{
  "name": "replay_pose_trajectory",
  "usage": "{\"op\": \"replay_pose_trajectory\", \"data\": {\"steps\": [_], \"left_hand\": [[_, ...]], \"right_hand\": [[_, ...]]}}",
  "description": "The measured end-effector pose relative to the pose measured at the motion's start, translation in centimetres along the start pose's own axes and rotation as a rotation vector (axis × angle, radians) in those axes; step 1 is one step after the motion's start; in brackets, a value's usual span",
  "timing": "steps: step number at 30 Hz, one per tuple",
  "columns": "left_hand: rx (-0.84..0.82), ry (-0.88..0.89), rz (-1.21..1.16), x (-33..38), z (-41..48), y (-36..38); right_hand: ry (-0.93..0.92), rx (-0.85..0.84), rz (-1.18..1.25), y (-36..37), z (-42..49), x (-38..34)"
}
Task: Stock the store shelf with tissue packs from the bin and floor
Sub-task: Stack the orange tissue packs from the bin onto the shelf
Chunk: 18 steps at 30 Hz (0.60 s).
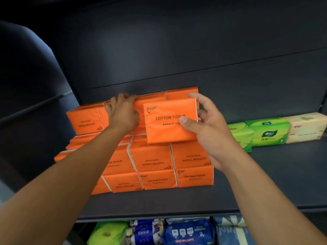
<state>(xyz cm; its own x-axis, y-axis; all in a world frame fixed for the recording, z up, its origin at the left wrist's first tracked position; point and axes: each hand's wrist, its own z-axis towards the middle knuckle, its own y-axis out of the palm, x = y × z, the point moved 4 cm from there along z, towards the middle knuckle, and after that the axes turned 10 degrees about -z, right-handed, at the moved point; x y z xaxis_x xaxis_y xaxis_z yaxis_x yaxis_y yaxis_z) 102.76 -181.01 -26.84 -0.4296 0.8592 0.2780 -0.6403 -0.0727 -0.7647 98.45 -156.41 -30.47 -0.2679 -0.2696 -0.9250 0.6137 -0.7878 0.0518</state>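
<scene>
A stack of several orange "COTTON TISSUE" packs (152, 160) stands on the dark shelf (177, 202), left of centre. My right hand (205, 128) pinches one orange pack (168, 121) by its right edge, thumb on the front, holding it upright above the stack's right side. My left hand (123, 112) lies on the top of the stack further back, its fingers curled over the rear edge of a top orange pack (150, 101).
Green tissue packs (265, 131) and a beige pack (306, 126) stand on the shelf to the right. On the shelf below lie a green pack (108, 232) and blue packs (187, 230). Dark back panel behind; a dark rounded shape at the left.
</scene>
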Motion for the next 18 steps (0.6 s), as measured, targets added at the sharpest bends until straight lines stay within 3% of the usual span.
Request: {"op": "replay_pose_trajectory", "data": {"steps": [10,18], "left_hand": [[-0.098,0.037,0.12,0.0,-0.8,0.5],[-0.08,0.063,0.121,-0.2,-0.6,1.5]], "right_hand": [[-0.049,0.012,-0.146,-0.5,2.1,-0.9],[-0.077,0.224,-0.178,-2.9,6.5,-1.2]]}}
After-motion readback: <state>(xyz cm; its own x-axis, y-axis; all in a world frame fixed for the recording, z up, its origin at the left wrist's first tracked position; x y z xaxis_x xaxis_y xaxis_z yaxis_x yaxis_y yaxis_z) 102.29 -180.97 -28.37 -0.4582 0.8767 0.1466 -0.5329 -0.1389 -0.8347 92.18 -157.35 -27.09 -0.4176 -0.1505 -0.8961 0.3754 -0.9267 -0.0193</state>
